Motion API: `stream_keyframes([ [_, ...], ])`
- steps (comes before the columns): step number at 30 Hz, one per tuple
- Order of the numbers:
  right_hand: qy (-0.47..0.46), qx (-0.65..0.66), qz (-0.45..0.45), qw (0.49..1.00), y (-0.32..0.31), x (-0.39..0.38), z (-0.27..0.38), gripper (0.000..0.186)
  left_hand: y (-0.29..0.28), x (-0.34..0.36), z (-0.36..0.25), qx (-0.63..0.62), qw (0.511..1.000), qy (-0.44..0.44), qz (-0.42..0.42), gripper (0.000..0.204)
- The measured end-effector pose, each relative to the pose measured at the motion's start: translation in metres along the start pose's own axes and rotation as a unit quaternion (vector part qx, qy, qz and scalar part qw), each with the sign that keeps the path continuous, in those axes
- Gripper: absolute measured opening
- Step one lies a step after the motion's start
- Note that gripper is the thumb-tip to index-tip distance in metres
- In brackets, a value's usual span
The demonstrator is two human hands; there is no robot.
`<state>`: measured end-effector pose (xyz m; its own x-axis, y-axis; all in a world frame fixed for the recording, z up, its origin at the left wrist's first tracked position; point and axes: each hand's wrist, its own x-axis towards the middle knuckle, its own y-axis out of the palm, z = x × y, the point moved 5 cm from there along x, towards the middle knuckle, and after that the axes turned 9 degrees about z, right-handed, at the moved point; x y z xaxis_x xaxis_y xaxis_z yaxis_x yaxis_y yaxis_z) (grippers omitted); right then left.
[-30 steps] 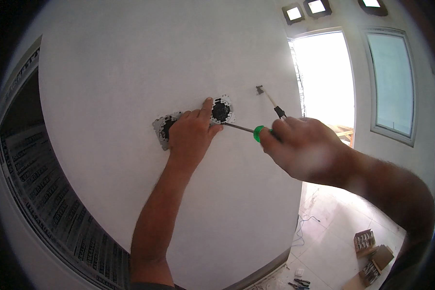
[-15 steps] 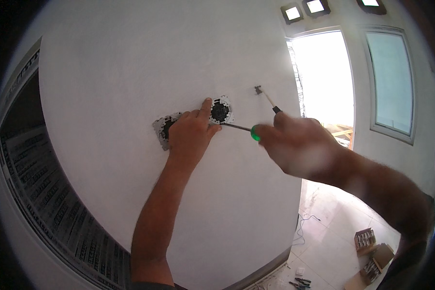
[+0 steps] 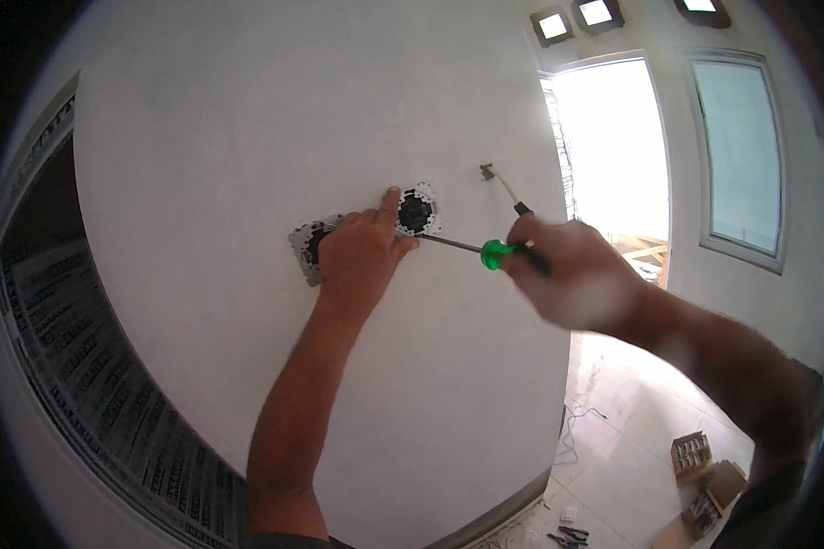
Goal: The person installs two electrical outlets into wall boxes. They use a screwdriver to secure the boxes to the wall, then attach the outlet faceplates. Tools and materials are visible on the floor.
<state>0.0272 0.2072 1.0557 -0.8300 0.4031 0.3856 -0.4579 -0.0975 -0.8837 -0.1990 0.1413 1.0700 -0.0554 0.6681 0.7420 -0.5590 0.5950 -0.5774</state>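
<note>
- Head view, the only one: a pale wall faces a person working bare-handed. At twelve o'clock, just above the middle, sits a round black-and-white fitting.
- A second fitting lies between nine and ten o'clock, partly covered by the left hand.
- The left hand's index finger rests at the first fitting's ten o'clock edge, its thumb near seven o'clock, the two spread apart; whether they grip or merely press, I cannot tell.
- The right hand, at three o'clock, has its fingers wrapped round a green-handled screwdriver.
- The screwdriver's long axis slants gently: the tip points between nine and ten o'clock, at the first fitting's lower edge; the handle trails between three and four.
- The step in hand looks like turning a screw there; the next move seems to call for a seated tip and a fitting held steady.
- At one o'clock, a pale cable or rod runs from a grey patch to a black end beside the right hand; contact is unclear.
- Pliers lie at five o'clock.
</note>
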Motion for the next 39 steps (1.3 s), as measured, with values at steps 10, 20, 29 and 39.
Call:
stream_keyframes([
  [10,-0.139,-0.187,-0.061,0.971,0.008,-0.009,0.013,0.026,0.002,-0.003,0.006,0.003,1.000,0.012,-0.017,0.082],
  [20,0.003,0.044,-0.014,0.999,-0.008,0.005,0.013,0.026,0.003,-0.001,0.004,0.001,1.000,-0.004,0.008,0.082],
  [29,-0.116,-0.234,-0.013,0.965,0.011,-0.002,0.001,0.028,-0.002,-0.001,0.001,0.003,1.000,0.008,-0.016,0.075],
  [39,-0.174,-0.263,-0.073,0.946,0.007,-0.006,0.011,0.025,-0.003,-0.004,0.002,-0.006,1.000,0.000,-0.027,0.074],
])
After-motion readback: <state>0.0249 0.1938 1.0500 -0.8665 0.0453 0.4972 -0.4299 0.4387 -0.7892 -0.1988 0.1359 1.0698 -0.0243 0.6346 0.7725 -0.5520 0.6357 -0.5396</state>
